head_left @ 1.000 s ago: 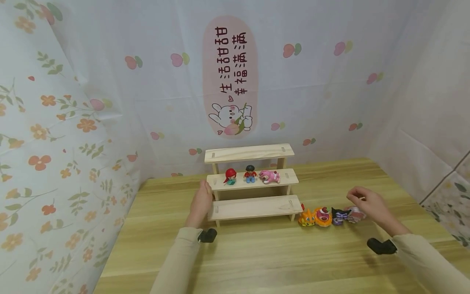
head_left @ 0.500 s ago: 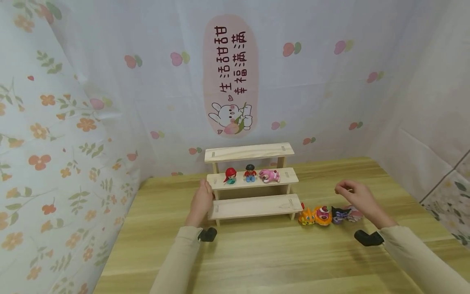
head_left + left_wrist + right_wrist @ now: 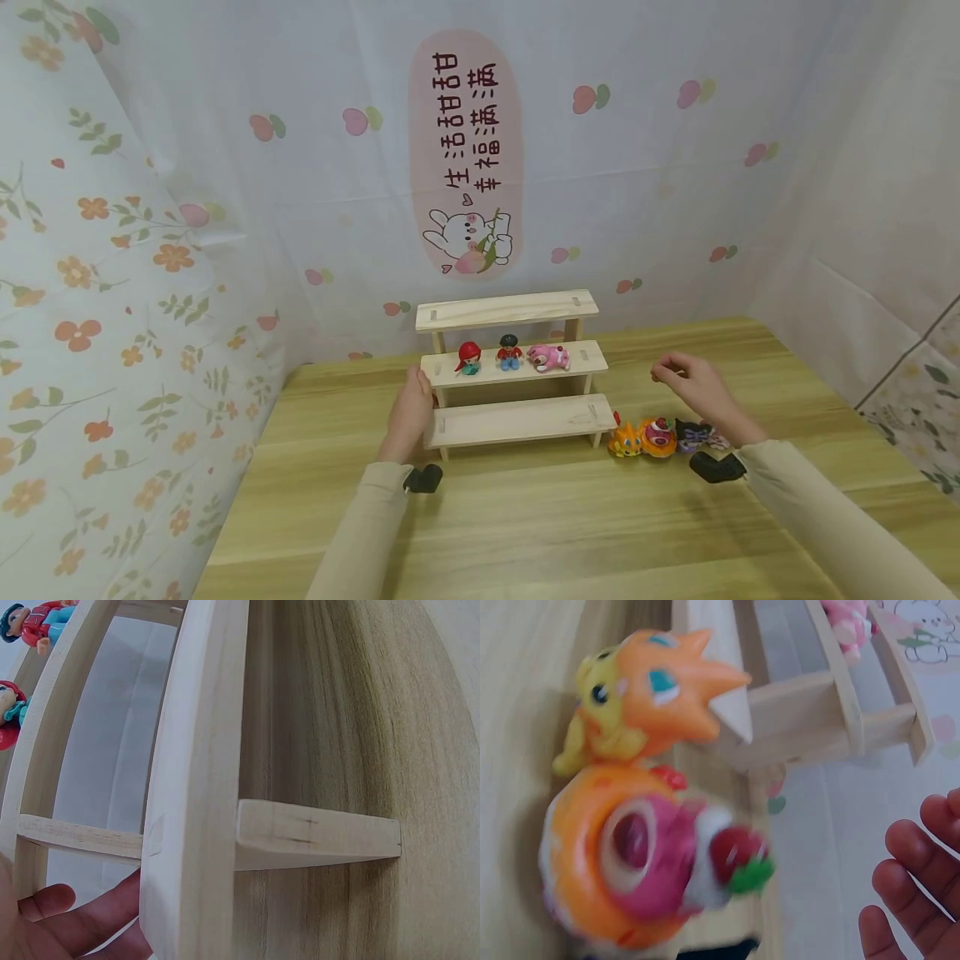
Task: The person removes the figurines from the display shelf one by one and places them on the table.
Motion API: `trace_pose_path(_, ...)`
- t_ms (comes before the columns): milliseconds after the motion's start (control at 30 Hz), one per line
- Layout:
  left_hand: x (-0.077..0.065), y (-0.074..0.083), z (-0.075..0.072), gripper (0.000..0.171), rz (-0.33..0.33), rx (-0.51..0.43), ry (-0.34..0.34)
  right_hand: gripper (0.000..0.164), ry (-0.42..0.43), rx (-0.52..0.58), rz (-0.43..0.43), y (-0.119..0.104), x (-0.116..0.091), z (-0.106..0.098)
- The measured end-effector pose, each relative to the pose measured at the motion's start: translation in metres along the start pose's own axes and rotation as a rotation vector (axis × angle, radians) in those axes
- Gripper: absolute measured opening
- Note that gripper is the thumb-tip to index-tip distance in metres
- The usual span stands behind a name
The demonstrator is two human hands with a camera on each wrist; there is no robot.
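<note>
A three-step wooden display shelf (image 3: pixel 517 423) stands against the backdrop. My left hand (image 3: pixel 409 415) grips its left end by the middle step; the left wrist view shows fingers (image 3: pixel 97 919) reaching round behind the front board. On the middle step sit a red-haired figurine (image 3: pixel 468 358), a black-haired figurine in a red top (image 3: pixel 509 353) and a pink bear figurine (image 3: pixel 550 357). My right hand (image 3: pixel 699 392) hovers right of the shelf, holding nothing, fingers loosely bent. Below it are an orange spiky figurine (image 3: pixel 660 694) and a pink figurine with an orange ring and strawberry (image 3: pixel 652 859).
Beside those lie a black-and-purple figurine (image 3: pixel 692 435) and a pale pink one (image 3: pixel 714 439), in a row right of the shelf's front step. The wooden table (image 3: pixel 510 533) extends in front. Printed cloth (image 3: pixel 645 183) hangs behind and at both sides.
My right hand has moved left and slightly up, from over the pale pink figurine towards the shelf. The left hand stays at the shelf's end.
</note>
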State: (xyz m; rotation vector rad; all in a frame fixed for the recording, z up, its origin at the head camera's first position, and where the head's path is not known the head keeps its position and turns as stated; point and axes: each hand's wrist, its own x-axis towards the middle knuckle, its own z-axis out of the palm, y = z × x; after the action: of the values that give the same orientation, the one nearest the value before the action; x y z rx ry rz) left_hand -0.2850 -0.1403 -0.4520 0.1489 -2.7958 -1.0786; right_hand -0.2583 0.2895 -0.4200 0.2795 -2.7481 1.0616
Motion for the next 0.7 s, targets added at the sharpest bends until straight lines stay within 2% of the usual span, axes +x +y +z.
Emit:
trace_pose_path(367,-0.002,0.003,-0.003,0.031,0.007,-0.010,-0.006,0.027,-0.023,0.040,-0.032,-0.029,0.024,0.012)
trace_pose_path(700,-0.002,0.002,-0.002,0.031,0.008,-0.020,-0.001,0.022,-0.032,0.079,-0.065,-0.045,0.043,0.027)
